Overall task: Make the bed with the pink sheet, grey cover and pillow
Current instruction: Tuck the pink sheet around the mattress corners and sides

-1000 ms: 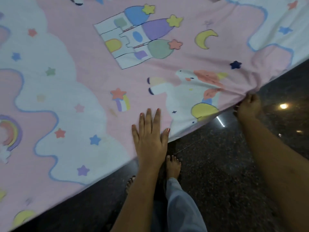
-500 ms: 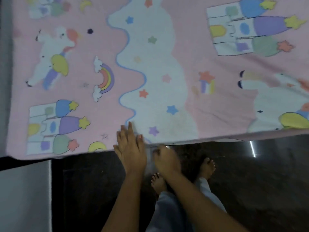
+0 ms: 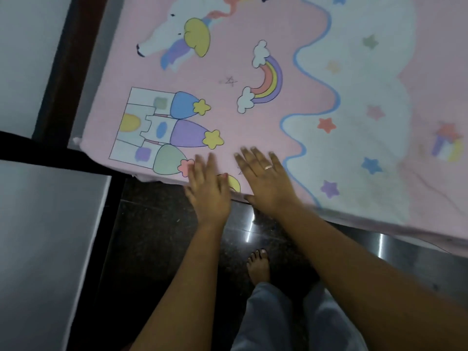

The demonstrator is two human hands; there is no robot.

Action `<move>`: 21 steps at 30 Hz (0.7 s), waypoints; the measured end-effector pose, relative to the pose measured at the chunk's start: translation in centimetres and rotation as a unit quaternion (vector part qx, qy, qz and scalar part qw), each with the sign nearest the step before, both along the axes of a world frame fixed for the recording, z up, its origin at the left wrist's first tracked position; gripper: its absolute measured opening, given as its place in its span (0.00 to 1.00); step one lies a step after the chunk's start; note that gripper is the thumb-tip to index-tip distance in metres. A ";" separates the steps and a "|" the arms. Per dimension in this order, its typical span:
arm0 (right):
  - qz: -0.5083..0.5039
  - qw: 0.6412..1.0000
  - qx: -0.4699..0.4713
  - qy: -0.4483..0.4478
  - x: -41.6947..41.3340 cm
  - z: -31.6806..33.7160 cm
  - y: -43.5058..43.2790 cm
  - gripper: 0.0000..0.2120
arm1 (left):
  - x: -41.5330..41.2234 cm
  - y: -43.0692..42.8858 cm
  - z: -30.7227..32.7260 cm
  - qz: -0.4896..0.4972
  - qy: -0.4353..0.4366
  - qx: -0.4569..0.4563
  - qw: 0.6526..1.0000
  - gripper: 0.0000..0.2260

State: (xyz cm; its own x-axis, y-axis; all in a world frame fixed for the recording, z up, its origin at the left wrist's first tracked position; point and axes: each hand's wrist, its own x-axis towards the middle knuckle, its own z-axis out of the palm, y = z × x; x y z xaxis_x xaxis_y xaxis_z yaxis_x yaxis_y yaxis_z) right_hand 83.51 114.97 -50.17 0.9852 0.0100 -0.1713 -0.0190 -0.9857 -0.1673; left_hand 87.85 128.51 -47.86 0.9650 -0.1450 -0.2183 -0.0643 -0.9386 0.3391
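The pink sheet (image 3: 228, 79), printed with castles, rainbows, unicorns and stars, lies spread flat over the bed and fills the upper part of the view. My left hand (image 3: 209, 190) lies flat on its near edge, fingers straight, just right of the castle print. My right hand (image 3: 266, 179), wearing a ring, rests flat on the sheet beside it, fingers spread. Both palms press the cloth close to the bed's near left corner. No grey cover or pillow is in view.
A dark polished floor (image 3: 157, 236) runs along the bed's near side, where my bare foot (image 3: 258, 266) stands. A pale grey surface (image 3: 48, 244) sits at the lower left, and a dark wooden strip (image 3: 68, 59) borders the bed's left side.
I have stepped left along the bed toward its corner. My right hand, earlier gripping the hanging sheet edge, has come up and now lies flat on top beside my left hand.
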 end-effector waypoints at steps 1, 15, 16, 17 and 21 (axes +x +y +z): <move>-0.005 1.000 0.001 -0.012 0.1 -0.1 0.0 0.42 | 0.0 -0.3 0.0 -0.025 0.012 0.009 1.000 0.24; -0.158 0.987 0.014 0.001 -7.5 1.1 -4.3 0.42 | 0.3 1.9 -0.5 -0.064 0.024 0.086 0.994 0.27; -0.141 0.990 0.028 0.002 -6.5 1.4 -3.2 0.42 | 0.6 2.3 -0.5 -0.060 0.023 0.086 0.994 0.27; -0.121 0.992 0.041 0.003 -5.2 1.6 -1.9 0.41 | 1.0 2.6 -0.5 -0.058 0.023 0.084 0.995 0.27; -0.071 0.992 0.099 -0.009 1.5 1.7 4.8 0.35 | 2.0 5.2 -0.6 -0.075 0.009 0.083 0.994 0.25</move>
